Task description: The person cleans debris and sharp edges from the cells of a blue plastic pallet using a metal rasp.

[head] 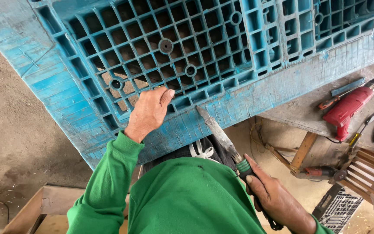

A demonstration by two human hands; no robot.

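Overhanging bare concrete floor (14,143), scuffed blue pallet (239,99) beside cluttered workbench (299,110).

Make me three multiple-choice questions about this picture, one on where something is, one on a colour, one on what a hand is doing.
1. Where does the red power drill lie?
A. On the wooden bench at the right
B. Inside the blue pallet
C. In the left hand

2. What colour are the person's sleeves?
A. Red
B. Green
C. White

3. What is the right hand doing?
A. Hanging free
B. Resting flat on the floor
C. Gripping the handle of a knife

Answers:
1. A, the drill rests on the bench among pliers and other hand tools.
2. B, the sleeve running to the left hand is bright green.
3. C, its fingers wrap the handle and the knife has its blade tip against the edge of the blue pallet, which the left hand grips.
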